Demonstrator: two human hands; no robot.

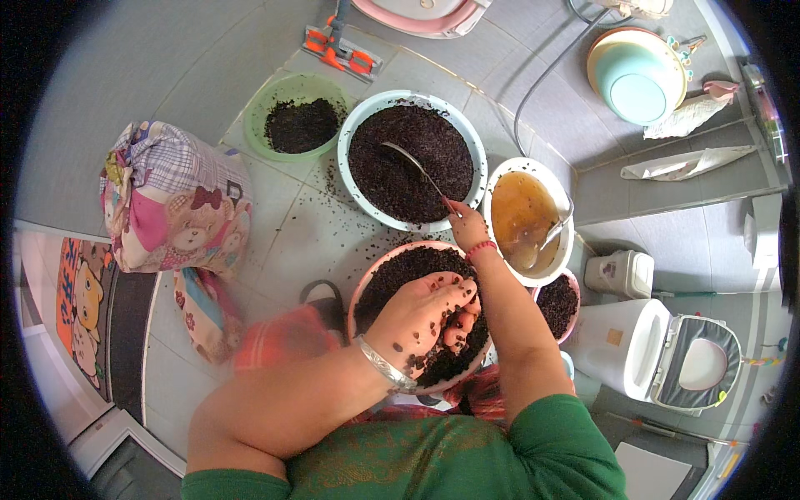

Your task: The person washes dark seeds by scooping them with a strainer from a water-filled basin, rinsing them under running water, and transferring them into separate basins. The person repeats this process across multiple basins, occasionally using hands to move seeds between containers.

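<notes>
My right hand (pixel 467 226) grips the end of a long metal utensil (pixel 420 167), whose far part lies against dark granules (pixel 387 194) in a large light-blue basin (pixel 480 165). Its working end is partly buried, so its kind is unclear. Over a pink basin (pixel 360 284), my left hand (pixel 447 312) is curled, with dark crumbs stuck to its palm and fingers. Whether it holds some inside cannot be told. That basin also contains dark granules. Right of the blue basin, a white basin (pixel 567 250) holds cloudy brown liquid and a ladle (pixel 556 230).
A green basin (pixel 253 125) of dark granules stands at the far left. Crumbs litter the tiled floor (pixel 306 219). A stuffed patterned fabric bag (pixel 187 200) stands left; a small pink basin (pixel 576 312), bin (pixel 619 274) and toilet (pixel 625 350) are right. A mop head (pixel 340 51) lies beyond.
</notes>
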